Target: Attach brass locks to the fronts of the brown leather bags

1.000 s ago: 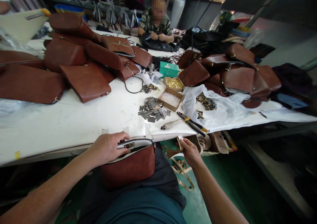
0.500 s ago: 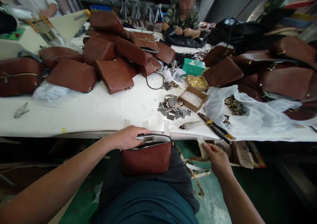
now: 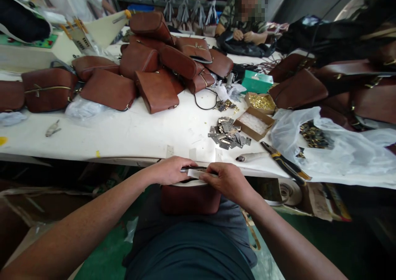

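A small reddish-brown bag (image 3: 190, 199) rests on my lap against the table edge, its top opening facing up. My left hand (image 3: 175, 170) grips the bag's left rim, thumb at the opening. Between the fingers of my right hand (image 3: 225, 179) is a small white strip (image 3: 196, 174), held over the opening. The inside of the bag is mostly hidden by both hands.
On the white table (image 3: 139, 133) are metal plates (image 3: 229, 133), a box of gold pieces (image 3: 261, 102), pliers (image 3: 286, 162) and a plastic bag (image 3: 287, 127). Brown bags (image 3: 108, 88) are piled behind. A person (image 3: 244, 24) sits across the table.
My right hand has moved left from beside the bag to its opening, bringing the white strip. My left hand stays on the rim. The view has shifted, so the table items appear displaced.
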Motion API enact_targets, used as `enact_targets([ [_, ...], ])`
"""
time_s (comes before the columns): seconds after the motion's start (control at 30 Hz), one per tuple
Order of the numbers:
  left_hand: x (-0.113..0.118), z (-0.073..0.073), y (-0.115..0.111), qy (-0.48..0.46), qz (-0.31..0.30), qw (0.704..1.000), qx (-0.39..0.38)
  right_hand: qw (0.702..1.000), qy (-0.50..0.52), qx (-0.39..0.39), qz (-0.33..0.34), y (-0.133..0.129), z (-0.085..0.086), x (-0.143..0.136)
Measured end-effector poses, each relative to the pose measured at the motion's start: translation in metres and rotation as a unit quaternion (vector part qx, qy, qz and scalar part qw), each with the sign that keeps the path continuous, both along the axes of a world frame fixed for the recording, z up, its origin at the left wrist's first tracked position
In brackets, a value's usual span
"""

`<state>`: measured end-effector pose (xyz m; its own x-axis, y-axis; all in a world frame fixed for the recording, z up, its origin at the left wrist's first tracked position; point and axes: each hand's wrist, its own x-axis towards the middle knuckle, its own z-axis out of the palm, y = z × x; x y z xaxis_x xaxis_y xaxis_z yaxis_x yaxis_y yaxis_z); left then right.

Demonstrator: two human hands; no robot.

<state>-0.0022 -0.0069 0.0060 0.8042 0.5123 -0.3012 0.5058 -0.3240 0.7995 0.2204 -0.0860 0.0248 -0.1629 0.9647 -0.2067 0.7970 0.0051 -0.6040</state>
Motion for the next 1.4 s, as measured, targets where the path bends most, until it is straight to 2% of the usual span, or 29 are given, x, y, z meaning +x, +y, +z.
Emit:
enact_targets([
  [0.2,-0.004,-0.003,0.003,-0.001,-0.008,1.0,0.01,0.993,-0.102,0.058,-0.016,-0.017,-0.018,-0.008],
  [0.47,0.0,0.006,0.002,0.027,-0.002,1.0,-0.001,0.988,-0.14,0.06,-0.027,-0.014,-0.017,-0.009],
  [0.7,0.013,0.007,-0.004,0.097,0.024,0.987,0.125,0.985,-0.156,0.073,-0.031,-0.016,-0.02,-0.01],
  [0.9,0.03,0.015,-0.011,0.206,-0.007,0.945,0.253,0.988,-0.137,0.065,-0.015,-0.018,-0.018,-0.009],
  [1.2,0.037,0.017,-0.019,0.217,-0.019,0.936,0.276,0.986,-0.156,0.057,0.017,-0.019,-0.017,-0.008],
  [1.4,0.046,0.022,-0.028,0.218,-0.043,0.932,0.286,0.992,-0.115,0.037,0.037,-0.017,-0.007,-0.002],
])
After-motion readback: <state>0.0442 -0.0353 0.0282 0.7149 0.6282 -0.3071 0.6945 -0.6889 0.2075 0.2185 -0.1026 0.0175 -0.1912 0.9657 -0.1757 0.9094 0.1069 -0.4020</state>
